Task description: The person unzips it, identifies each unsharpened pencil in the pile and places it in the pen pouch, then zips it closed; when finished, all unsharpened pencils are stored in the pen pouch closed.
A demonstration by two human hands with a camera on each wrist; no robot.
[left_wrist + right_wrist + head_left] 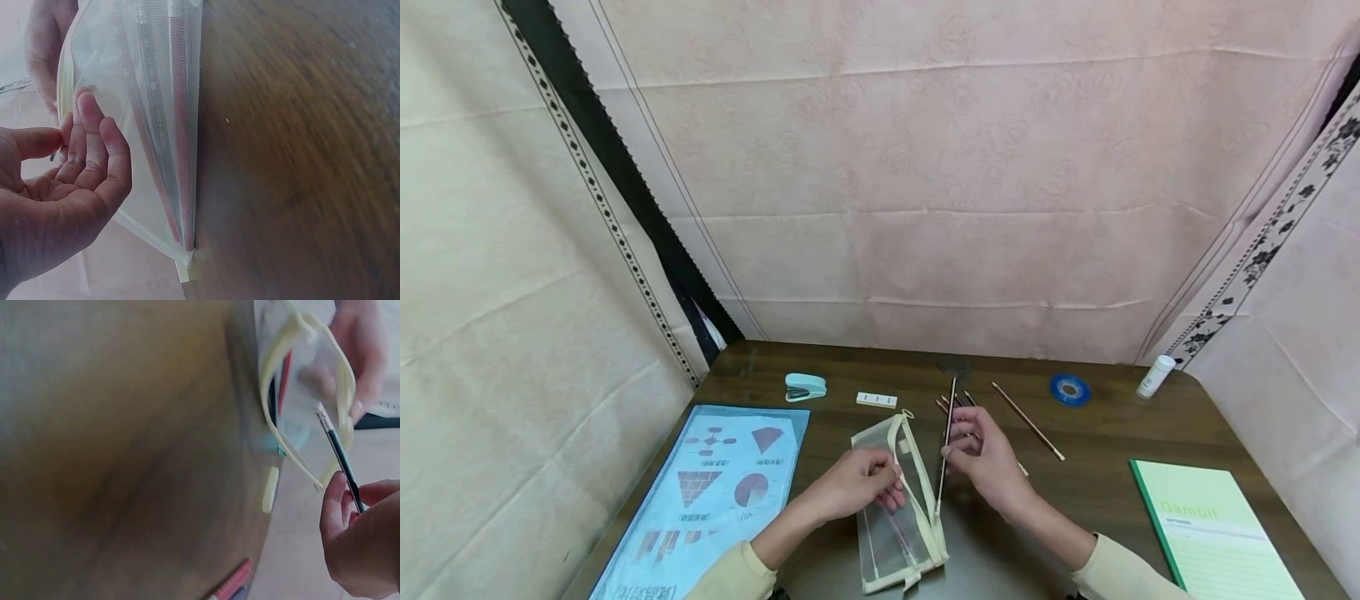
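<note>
**Two hands, one pouch, one pencil going in**

Two hands work at the lower centre of the head frame on the brown table (1105, 467). From my remote seat I read it largest first. At lower left lies one blue chart sheet (715, 492), at lower right one green notebook (1217, 533). Between them sits one clear mesh pouch (895, 508) with a cream zip edge, mouth gaping toward the far side. I judge it soft and floppy, light, prone to collapse; the stiff zip rim is the place to hold it. My left hand (857, 483) has its fingers loosely curled at the rim and side of the pouch, holding the mouth apart; how firm the pinch is I cannot tell. My right hand (988, 467) pinches one pencil (946, 442) between thumb and fingers near mid-shaft, eraser end just over the pouch mouth. The pencil looks stiff, thin and light, likely to roll if let go. At least two red sticks show inside the pouch in the left wrist view. Several loose pencils (1026, 421) lie right of centre; the exact count is unclear. Smaller, along the upper edge: one blue stapler (805, 387), one white eraser (876, 399), one blue tape roll (1069, 389), one white bottle (1154, 376)
</note>
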